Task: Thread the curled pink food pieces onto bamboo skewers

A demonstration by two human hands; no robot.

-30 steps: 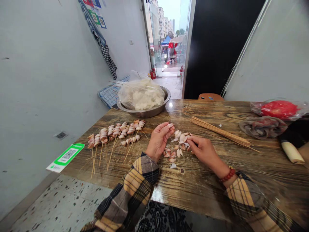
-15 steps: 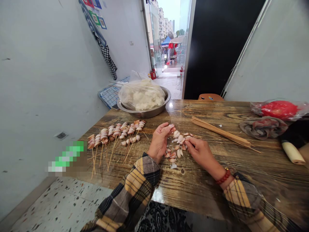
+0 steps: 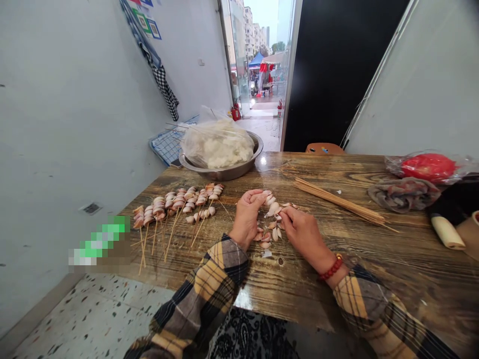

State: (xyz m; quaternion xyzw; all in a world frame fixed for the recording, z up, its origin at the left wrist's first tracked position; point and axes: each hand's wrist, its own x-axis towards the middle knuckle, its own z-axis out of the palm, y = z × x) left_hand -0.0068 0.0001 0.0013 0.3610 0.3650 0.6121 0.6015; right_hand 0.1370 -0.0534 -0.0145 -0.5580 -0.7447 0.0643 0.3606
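My left hand (image 3: 245,217) is closed, pinching a garlic clove (image 3: 267,193) at its fingertips. Just to the right, my right hand (image 3: 305,232) is closed too, its thumb and fingertips together at the edge of the loose garlic cloves (image 3: 275,208); what it grips is too small to make out. More cloves and bits of skin lie on the wooden table between and below the hands. Left of my left hand lie several garlic skewers (image 3: 159,207) in a row, their bare stick ends toward me, with a shorter-filled one (image 3: 201,215) beside them.
A metal basin (image 3: 224,174) holding a plastic bag of pale stuff (image 3: 226,149) stands at the back left. A bundle of bare sticks (image 3: 339,202) lies right of the hands. Farther right are a grey cloth (image 3: 404,194), a red bagged item (image 3: 428,167) and a pale roller (image 3: 447,232).
My right hand has moved left, closer to my left hand. The whole view has shifted slightly.
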